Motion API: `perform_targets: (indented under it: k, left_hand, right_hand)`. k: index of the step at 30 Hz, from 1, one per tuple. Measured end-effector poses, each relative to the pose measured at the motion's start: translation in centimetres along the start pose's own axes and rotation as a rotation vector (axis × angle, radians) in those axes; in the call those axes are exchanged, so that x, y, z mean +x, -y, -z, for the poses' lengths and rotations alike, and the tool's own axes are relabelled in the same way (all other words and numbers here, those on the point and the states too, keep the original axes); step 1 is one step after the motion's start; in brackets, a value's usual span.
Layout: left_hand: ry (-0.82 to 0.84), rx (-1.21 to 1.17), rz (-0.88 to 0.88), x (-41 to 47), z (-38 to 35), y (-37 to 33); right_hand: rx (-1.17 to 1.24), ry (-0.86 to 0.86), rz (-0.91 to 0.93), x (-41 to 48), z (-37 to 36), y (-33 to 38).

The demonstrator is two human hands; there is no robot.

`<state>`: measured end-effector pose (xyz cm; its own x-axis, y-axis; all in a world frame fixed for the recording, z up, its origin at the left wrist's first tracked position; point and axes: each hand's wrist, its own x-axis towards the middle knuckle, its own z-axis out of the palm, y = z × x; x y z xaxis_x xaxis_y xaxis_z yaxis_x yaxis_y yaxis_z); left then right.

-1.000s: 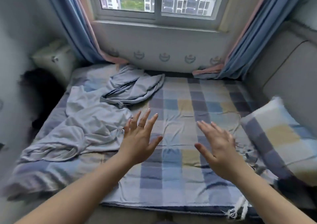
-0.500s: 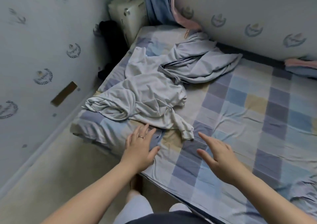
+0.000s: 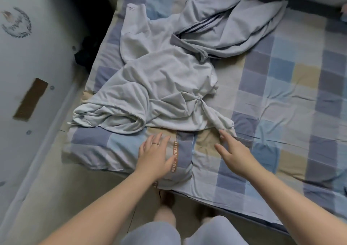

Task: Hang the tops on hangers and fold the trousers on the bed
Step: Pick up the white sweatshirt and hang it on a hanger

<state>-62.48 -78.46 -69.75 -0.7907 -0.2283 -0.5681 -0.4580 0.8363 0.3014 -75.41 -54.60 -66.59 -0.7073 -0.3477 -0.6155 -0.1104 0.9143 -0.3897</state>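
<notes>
Crumpled on the bed (image 3: 281, 98) at twelve o'clock: a pale top (image 3: 165, 87), with striped trousers (image 3: 231, 27) beyond at one o'clock. Left hand (image 3: 154, 156) and right hand (image 3: 234, 152) spread, empty, the right just beside a twisted corner. Looks soft, light, floppy; probably best pinched at the shoulders
</notes>
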Motion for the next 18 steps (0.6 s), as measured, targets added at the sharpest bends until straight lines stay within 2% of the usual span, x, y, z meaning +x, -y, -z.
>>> perform_targets:
  k: [4, 8, 11, 15, 16, 18]
  left_hand:
    - [0.057, -0.02, 0.052, 7.8, -4.1, 3.8]
    - [0.071, 0.038, 0.016, 16.0, -8.3, 5.8]
    - [-0.057, 0.09, -0.001, 22.3, -9.8, 6.7]
    - [-0.223, 0.07, -0.013, 29.8, -9.8, 6.4]
    - [-0.225, 0.046, 0.003, 31.5, -9.4, 6.3]
    - [-0.239, 0.014, 0.019, 34.2, -8.7, 6.2]
  right_hand:
    - [-0.026, 0.068, -0.065, 8.5, -5.7, -0.1]
    - [-0.059, 0.061, -0.036, 17.5, -10.8, -1.7]
    - [-0.179, -0.04, 0.041, 23.9, -13.5, -2.4]
    - [-0.178, -0.319, 0.163, 31.0, -14.7, -1.4]
    - [-0.164, -0.335, 0.186, 32.6, -14.6, -1.0]
    - [-0.151, -0.256, 0.213, 35.4, -14.1, -0.4]
